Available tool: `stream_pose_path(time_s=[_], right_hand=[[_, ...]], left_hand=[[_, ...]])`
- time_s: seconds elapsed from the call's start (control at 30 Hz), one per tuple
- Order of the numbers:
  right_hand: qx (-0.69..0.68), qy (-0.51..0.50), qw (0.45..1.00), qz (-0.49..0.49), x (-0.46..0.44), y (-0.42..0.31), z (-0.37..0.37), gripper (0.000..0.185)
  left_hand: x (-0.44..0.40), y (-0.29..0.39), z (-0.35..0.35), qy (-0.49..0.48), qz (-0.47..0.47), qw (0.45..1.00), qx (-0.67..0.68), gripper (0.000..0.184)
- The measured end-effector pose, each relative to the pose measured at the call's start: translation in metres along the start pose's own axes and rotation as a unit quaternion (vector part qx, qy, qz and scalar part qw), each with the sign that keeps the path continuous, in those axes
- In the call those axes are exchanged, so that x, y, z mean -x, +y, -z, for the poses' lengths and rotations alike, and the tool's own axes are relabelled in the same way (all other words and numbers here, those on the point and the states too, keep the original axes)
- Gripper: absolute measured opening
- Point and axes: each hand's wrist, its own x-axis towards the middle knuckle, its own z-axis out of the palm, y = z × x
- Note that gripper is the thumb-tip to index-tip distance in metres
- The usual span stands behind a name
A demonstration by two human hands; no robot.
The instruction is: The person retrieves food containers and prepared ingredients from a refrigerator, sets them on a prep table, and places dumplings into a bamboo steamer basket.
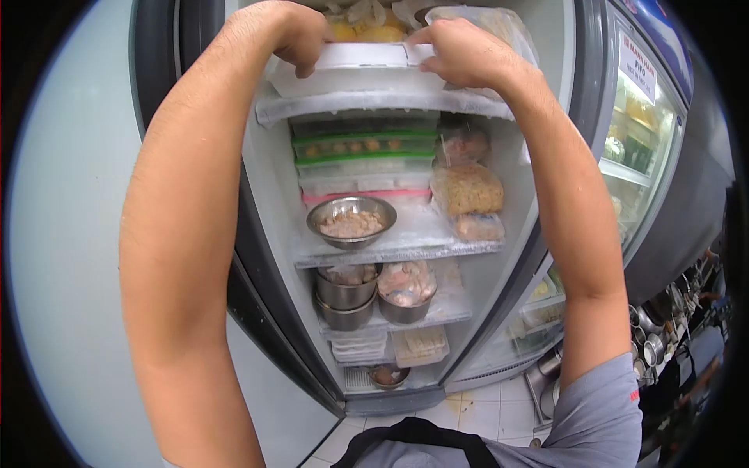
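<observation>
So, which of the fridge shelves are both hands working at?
The uppermost visible shelf: left hand and right hand are on the white box there, while the shelves below have no hand.

The light is bright mid-frame — fisheye distortion bows straight lines, and corners go black.

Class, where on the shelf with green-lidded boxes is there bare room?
Bare: the frosted patch between the steel bowl and the bagged food. Crowded: behind the bowl, where boxes stack, and along the right.
</observation>
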Motion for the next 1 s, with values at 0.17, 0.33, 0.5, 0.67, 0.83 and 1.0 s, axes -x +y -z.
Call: stream_pose_path(time_s=[0.17, 0.33, 0.5, 0.67, 0.83, 1.0], right_hand=[[0.033, -0.018, 0.999, 0.020, 0.009, 0.027, -0.010, 0.041], [-0.004, 0.115, 0.990, 0.082, 0.043, 0.029, -0.007, 0.047], [-0.090, 0.217, 0.966, 0.113, 0.152, 0.000, -0.010, 0.034], [-0.125, 0.168, 0.976, 0.060, 0.238, -0.005, -0.019, 0.029], [-0.168, 0.118, 0.978, -0.043, 0.289, 0.007, -0.006, 0.028], [-0.178, 0.098, 0.972, -0.118, 0.350, 0.018, 0.004, 0.029]], left_hand=[[-0.001, 0.005, -0.008, 0.002, 0.011, 1.000, 0.015, 0.068], [0.053, 0.070, -0.067, 0.349, 0.047, 0.914, 0.203, 0.079], [0.086, 0.154, -0.207, 0.157, 0.173, 0.893, 0.385, 0.057], [0.062, 0.183, -0.295, 0.295, 0.215, 0.817, 0.447, 0.050], [0.068, 0.173, -0.281, 0.303, 0.168, 0.710, 0.613, 0.031], [0.103, 0.126, -0.170, 0.364, 0.005, 0.658, 0.660, 0.019]])
